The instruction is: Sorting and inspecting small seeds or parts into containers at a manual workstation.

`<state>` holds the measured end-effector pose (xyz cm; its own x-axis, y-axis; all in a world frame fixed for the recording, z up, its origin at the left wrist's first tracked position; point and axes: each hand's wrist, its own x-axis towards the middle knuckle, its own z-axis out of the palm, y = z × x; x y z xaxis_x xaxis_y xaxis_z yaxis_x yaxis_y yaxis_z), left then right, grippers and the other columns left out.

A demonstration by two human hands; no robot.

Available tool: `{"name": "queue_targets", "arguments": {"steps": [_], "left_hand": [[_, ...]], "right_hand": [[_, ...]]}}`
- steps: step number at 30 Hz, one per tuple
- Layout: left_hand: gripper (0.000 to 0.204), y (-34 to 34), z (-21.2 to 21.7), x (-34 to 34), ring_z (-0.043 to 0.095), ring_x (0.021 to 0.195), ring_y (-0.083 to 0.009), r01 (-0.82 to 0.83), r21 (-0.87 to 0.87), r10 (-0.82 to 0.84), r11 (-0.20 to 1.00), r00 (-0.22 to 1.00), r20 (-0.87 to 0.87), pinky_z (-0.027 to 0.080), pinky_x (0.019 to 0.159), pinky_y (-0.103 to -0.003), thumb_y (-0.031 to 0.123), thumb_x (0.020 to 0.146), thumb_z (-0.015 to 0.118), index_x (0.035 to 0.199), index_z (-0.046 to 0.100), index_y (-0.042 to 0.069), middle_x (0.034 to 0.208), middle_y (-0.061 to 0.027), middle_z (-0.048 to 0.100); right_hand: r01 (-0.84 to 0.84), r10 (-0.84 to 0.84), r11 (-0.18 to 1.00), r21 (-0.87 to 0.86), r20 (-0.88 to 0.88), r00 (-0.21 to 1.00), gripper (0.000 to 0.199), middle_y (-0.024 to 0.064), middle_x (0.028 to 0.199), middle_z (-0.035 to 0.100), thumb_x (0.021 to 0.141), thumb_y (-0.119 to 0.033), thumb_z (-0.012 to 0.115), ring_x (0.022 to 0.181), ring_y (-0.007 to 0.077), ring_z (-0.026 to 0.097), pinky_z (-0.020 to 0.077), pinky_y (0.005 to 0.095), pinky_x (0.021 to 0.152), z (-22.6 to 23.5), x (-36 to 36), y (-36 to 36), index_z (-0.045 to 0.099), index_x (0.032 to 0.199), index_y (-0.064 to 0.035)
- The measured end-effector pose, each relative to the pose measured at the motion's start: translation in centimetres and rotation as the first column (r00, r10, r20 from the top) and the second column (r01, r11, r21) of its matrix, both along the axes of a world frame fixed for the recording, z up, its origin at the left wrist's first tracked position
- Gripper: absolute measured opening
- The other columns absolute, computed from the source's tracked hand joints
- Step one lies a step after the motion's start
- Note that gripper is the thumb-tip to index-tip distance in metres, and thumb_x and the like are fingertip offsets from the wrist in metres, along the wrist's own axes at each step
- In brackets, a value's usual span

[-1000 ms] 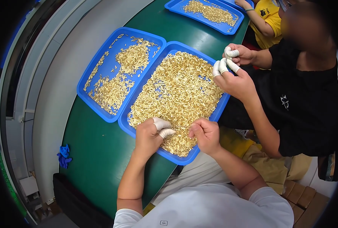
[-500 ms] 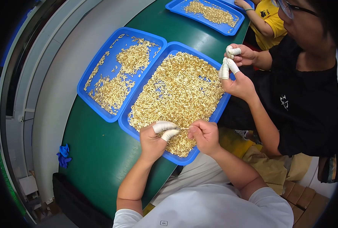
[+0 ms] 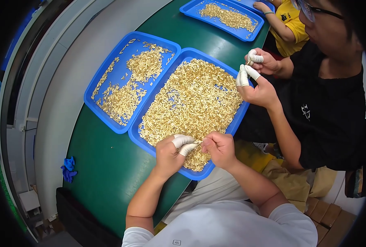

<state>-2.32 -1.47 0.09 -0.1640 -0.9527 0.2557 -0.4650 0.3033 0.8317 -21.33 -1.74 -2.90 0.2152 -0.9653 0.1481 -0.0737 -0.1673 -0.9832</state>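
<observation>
Head camera looks down on our two bare forearms coming up from the lower edge to the near end of a blue tray (image 3: 231, 128) heaped with small gold-coloured metal pieces (image 3: 193, 103). Our left hand (image 3: 170, 153) hangs over the near corner of that heap; its thumb and forefinger wear white finger cots (image 3: 183, 142) and are pressed together on one thin gold piece (image 3: 198, 143), which sticks out to the right. Our right hand (image 3: 219, 147) meets it there, fingers curled in and the tips pinching the other end of the same piece, so the two hands almost touch just above the tray. A second blue tray (image 3: 114, 70) lies touching the first on its left, holding a thinner scatter of the same gold pieces, and a third tray (image 3: 191, 7) sits farther up the green table (image 3: 109, 164). Across from us on the right, a person in a black shirt (image 3: 327, 111) holds both hands (image 3: 259, 80) over the far right rim of our tray, white cots on the fingertips, pinching something too small to make out. A crumpled blue glove (image 3: 68, 168) lies off the table's left edge, well apart from the trays.
</observation>
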Motion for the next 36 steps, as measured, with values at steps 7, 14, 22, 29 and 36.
{"name": "queue_targets", "arguments": {"steps": [7,14,22,29,36], "left_hand": [[0.012,-0.2,0.1,0.1,0.068,0.069,-0.0234,0.037,-0.121,-0.028,0.992,0.997,0.07,0.052,0.061,-0.031,0.005,0.077,0.078,0.087,0.072,0.002,0.08,-0.0107,0.07],[0.015,0.5,-0.2,0.0,0.066,0.067,-0.025,-0.038,-0.163,0.043,0.986,0.999,0.028,0.051,0.06,-0.034,0.009,0.076,0.081,0.087,0.072,0.004,0.078,-0.0107,0.07],[0.015,0.3,1.2,-0.1,0.066,0.065,-0.0235,-0.055,-0.153,0.071,0.987,0.992,0.101,0.05,0.058,-0.033,0.008,0.074,0.082,0.085,0.072,0.003,0.076,-0.0105,0.07],[0.01,-1.3,2.3,3.2,0.07,0.074,-0.0169,-0.148,-0.087,0.156,0.985,0.984,0.084,0.053,0.067,-0.028,0.007,0.079,0.08,0.085,0.072,0.003,0.081,-0.0087,0.073],[0.017,-5.6,4.0,8.8,0.069,0.087,-0.0188,-0.323,-0.524,0.523,0.788,0.801,0.293,0.053,0.079,-0.03,0.006,0.085,0.074,0.101,0.073,0.002,0.097,-0.0109,0.073]], "right_hand": [[-0.04,0.037,0.998,0.052,0.056,0.998,0.018,0.0067,0.069,0.067,0.097,-0.01,0.06,0.061,0.0109,0.065,0.0515,0.0249,0.056,0.2,-0.1,-0.1,0.066,0.085,0.0025],[-0.079,0.071,0.995,0.068,0.105,0.992,0.015,0.0061,0.072,0.067,0.098,-0.007,0.059,0.066,0.0088,0.063,0.0517,0.0232,0.061,0.0,0.0,-0.3,0.063,0.087,0.0025],[-0.095,0.077,0.99,0.101,0.169,0.983,0.015,0.0054,0.072,0.067,0.097,-0.008,0.06,0.065,0.0086,0.063,0.0512,0.0233,0.06,-0.5,-0.2,-0.4,0.063,0.086,0.0022],[-0.047,0.033,0.996,0.075,0.176,0.984,0.021,0.0048,0.072,0.065,0.1,-0.012,0.057,0.064,0.0081,0.06,0.0487,0.0231,0.06,-1.3,-0.5,-0.1,0.061,0.084,0.001],[-0.031,0.02,0.998,0.058,0.178,0.984,0.022,0.0045,0.071,0.065,0.1,-0.012,0.057,0.064,0.0079,0.059,0.0482,0.0232,0.059,-1.0,-0.5,-0.2,0.06,0.082,0.0008]]}}
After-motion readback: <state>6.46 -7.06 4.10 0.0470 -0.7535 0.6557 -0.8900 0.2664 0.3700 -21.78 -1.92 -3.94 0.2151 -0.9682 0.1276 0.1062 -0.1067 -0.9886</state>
